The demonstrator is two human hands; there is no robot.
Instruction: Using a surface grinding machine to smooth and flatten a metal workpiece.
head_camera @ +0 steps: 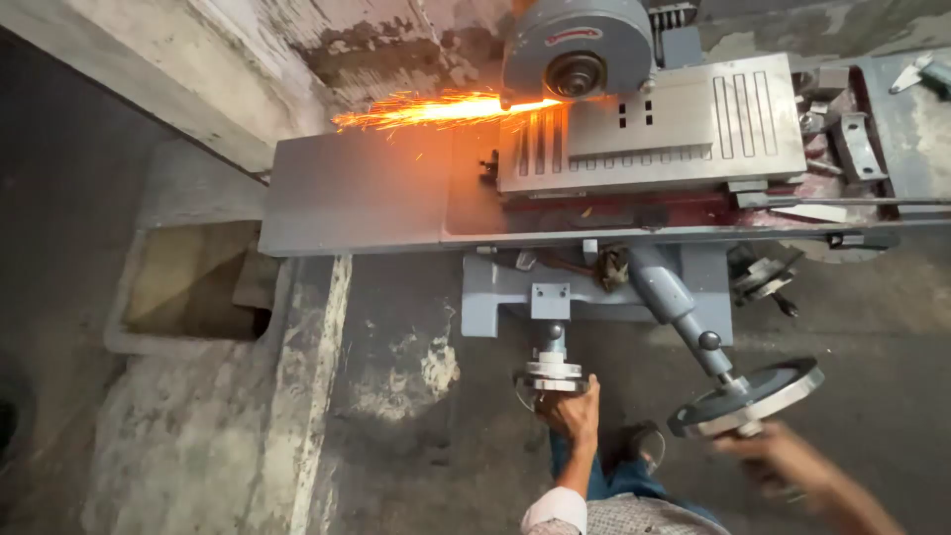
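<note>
Our left hand (573,404) is wrapped around the small handwheel (551,376), fingers clenched on its near rim. Our right hand (768,458) is at the near edge of the big handwheel (748,396), w/ fingers under the rim; it's blurry, so we can't tell if it grips or just touches.

Both wheels stick out from the near side of the gray grinding machine (594,287). The big one sits on a slanted shaft, right of the small one, w/ a clear gap between them.

Farther up, the long flat table (357,193) runs left to right. A ribbed steel plate (684,124) lies on its right half. The round wheel guard (577,50) hangs over the plate's far left corner, & orange sparks (426,109) shoot left along the table's far edge, close to the cracked wall (297,59).

Left of us is rough concrete floor (218,426) w/ a square pit (188,287) cut in it. Our blue jeans (614,481) show below, near the machine base.
</note>
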